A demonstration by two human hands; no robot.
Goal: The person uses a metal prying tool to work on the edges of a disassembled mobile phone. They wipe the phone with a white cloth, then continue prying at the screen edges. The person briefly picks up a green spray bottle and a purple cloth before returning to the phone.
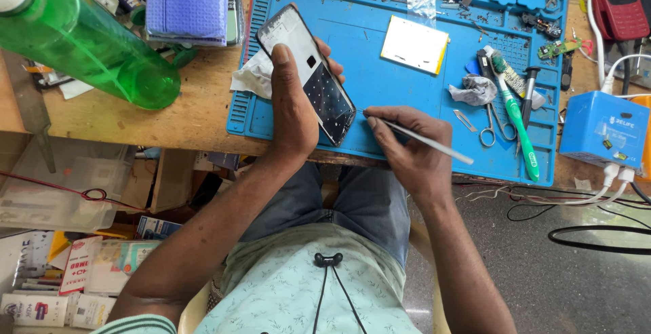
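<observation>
Metal tweezers (pixel 417 139) in right grip (pixel 407 151)

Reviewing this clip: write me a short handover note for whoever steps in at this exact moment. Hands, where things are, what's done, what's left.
Left hand: grips an opened phone frame, tilted above the blue work mat, thumb on its edge.
Right hand: holds a thin metal tool like a pen, tip close to the frame's lower end.
On the mat: a flat white-and-yellow battery-like pack, scissors, a green toothbrush, a crumpled cloth.
Done: the phone is open, interior exposed.
Left: work at the frame's lower end looks ongoing; the frame is not reassembled.
</observation>
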